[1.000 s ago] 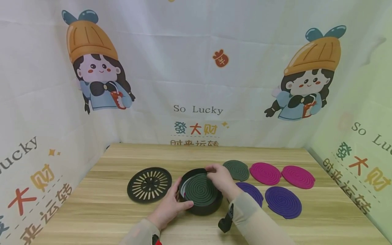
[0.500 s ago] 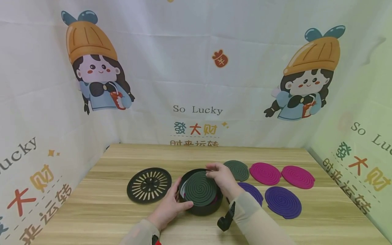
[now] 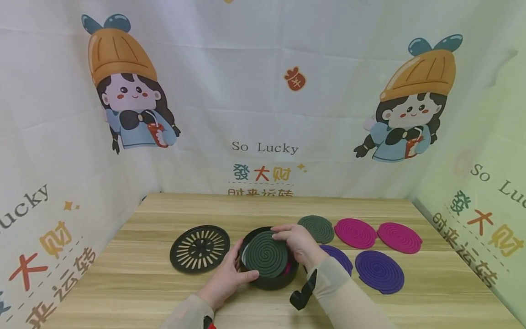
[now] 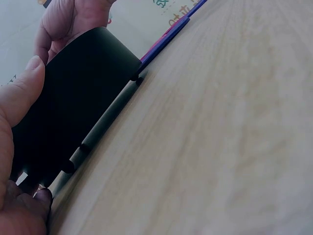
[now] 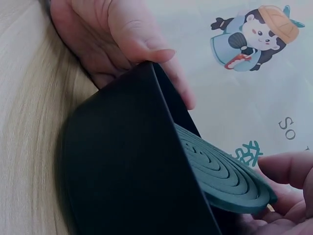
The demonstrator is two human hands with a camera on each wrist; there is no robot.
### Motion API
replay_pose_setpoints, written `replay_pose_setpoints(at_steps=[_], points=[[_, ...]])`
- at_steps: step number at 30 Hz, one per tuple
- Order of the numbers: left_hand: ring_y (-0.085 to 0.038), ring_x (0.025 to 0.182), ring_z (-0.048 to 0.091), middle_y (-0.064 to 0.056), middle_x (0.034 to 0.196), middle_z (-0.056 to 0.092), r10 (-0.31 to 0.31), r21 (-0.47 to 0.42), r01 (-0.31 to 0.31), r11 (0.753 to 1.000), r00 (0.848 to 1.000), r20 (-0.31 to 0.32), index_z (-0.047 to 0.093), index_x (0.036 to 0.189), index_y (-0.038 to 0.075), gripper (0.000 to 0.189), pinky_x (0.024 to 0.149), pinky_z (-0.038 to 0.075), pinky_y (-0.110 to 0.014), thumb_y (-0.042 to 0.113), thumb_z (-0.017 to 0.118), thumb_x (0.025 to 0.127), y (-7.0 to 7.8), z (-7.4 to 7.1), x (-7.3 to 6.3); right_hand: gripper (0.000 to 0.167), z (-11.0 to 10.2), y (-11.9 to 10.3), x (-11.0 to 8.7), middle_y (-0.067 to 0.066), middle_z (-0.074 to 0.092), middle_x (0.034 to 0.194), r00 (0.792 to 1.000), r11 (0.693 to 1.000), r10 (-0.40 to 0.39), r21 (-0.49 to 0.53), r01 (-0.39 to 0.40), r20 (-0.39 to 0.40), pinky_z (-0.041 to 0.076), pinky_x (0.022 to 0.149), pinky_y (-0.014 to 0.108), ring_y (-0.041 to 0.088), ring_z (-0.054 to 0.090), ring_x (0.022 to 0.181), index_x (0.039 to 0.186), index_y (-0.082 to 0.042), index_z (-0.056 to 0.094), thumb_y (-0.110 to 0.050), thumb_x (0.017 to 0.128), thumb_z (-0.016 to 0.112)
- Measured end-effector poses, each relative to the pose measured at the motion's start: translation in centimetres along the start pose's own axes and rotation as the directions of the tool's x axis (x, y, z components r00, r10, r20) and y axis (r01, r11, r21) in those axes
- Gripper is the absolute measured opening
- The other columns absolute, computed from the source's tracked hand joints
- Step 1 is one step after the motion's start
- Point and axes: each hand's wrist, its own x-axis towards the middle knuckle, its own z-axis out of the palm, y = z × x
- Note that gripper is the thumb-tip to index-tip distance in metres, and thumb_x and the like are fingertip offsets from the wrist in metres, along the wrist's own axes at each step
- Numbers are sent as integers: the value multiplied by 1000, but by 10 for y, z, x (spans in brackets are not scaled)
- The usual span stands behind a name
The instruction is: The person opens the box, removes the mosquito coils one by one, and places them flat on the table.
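A dark green mosquito coil (image 3: 266, 254) lies at a slant in the mouth of a round black holder (image 3: 272, 282). My right hand (image 3: 303, 244) pinches the coil's edge between thumb and fingers, as the right wrist view shows with the coil (image 5: 230, 181) partly above the rim. With my left hand (image 3: 225, 279) I grip the holder's left side, thumb at its front. In the left wrist view the holder's wall (image 4: 83, 88) stands on the table. A bit of magenta and something whitish show under the coil; the rest of the inside is hidden.
Left of the holder lies its slotted black lid (image 3: 200, 249). To the right lie another green coil (image 3: 316, 229), two magenta coils (image 3: 355, 233) and two purple coils (image 3: 380, 272), one partly behind my right arm. A printed curtain (image 3: 263, 114) surrounds the wooden table (image 3: 135, 292).
My right hand has drawn the green coil slightly left, and magenta now shows at its right side inside the holder. My left hand has kept its hold on the holder.
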Motion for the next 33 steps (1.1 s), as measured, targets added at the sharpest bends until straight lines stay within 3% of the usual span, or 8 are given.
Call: replay_pose_setpoints(at_steps=[5,10,33], points=[[-42,143,13,-21,159,7,-3,-10,3,1000,1000,3,9,155,8,106,115,16,-53,17,81,78,0,0,0,37,0,-1,-2,17,62,113,999,999,24,37,-26,48,56,80,34,18,64,86,124,4,61,2,87,59],[-39,143,12,-20,159,8,8,-20,-8,1000,1000,10,9,155,8,104,116,15,-51,16,80,79,-2,0,1,48,0,0,-3,17,61,109,998,999,22,40,-25,66,58,65,31,17,63,78,132,3,54,8,84,58],[-40,143,13,-21,159,4,-10,7,10,1000,1000,1,9,155,10,106,115,17,-51,20,81,78,-2,0,1,42,-9,5,-1,18,60,114,999,991,8,135,-14,47,57,67,29,16,65,78,129,6,53,7,87,57]])
